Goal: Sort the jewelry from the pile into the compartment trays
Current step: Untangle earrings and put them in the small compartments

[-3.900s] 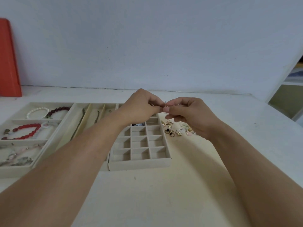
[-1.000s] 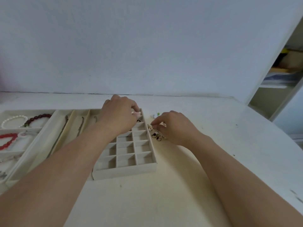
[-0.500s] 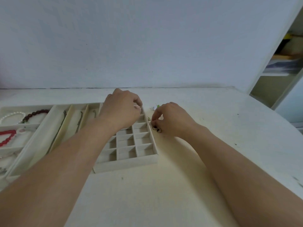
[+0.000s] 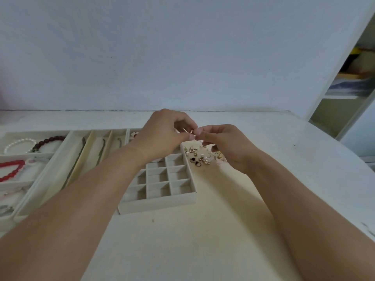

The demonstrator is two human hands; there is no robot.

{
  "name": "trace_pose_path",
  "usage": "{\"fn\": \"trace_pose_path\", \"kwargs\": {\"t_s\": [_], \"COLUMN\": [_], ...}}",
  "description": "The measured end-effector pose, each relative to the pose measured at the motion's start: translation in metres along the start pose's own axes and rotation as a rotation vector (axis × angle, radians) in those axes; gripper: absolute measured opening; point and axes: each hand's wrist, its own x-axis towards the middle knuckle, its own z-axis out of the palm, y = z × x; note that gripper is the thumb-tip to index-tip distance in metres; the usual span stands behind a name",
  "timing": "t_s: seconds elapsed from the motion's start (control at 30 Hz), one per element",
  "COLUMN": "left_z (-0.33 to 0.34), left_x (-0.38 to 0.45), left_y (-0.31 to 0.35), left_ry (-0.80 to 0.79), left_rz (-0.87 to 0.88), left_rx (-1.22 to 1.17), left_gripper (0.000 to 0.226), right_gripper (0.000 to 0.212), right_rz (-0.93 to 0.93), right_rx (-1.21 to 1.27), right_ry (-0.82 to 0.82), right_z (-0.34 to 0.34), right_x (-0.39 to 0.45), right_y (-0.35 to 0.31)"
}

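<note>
My left hand (image 4: 162, 134) and my right hand (image 4: 225, 145) meet fingertip to fingertip above the far end of the small-compartment tray (image 4: 162, 205). Between them both pinch a small gold earring (image 4: 191, 131). The jewelry pile (image 4: 203, 156), small gold, black and pale pieces, lies on the table just right of that tray, under my right hand. The tray's near compartments hold nothing; its far ones are hidden by my left hand.
A long-slot tray (image 4: 67, 159) with thin chains sits left of the grid tray. Farther left, a tray (image 4: 26, 155) holds a pearl bracelet (image 4: 18, 144), a dark beaded one (image 4: 47, 141) and a red one (image 4: 11, 171). A shelf unit (image 4: 349, 94) stands at right.
Both hands rose from the tray and the pile and came together; my right hand brought up a small earring, which both now pinch. The pile is uncovered.
</note>
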Motion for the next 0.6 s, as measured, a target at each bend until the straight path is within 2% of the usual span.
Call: {"fn": "trace_pose_path", "kwargs": {"t_s": [0.33, 0.6], "left_z": [-0.0013, -0.0001], "left_x": [0.0018, 0.0010], "left_y": [-0.0051, -0.0082], "left_ry": [-0.003, 0.010], "left_rz": [-0.021, -0.028], "left_rx": [-0.033, -0.049], "left_gripper": [0.022, 0.014], "right_gripper": [0.023, 0.023], "right_rz": [0.038, 0.043], "right_rx": [0.063, -0.006], "right_ry": [-0.063, -0.048], "right_z": [-0.0003, 0.0008], "right_x": [0.0036, 0.0041], "right_y": [0.0036, 0.0054]}}
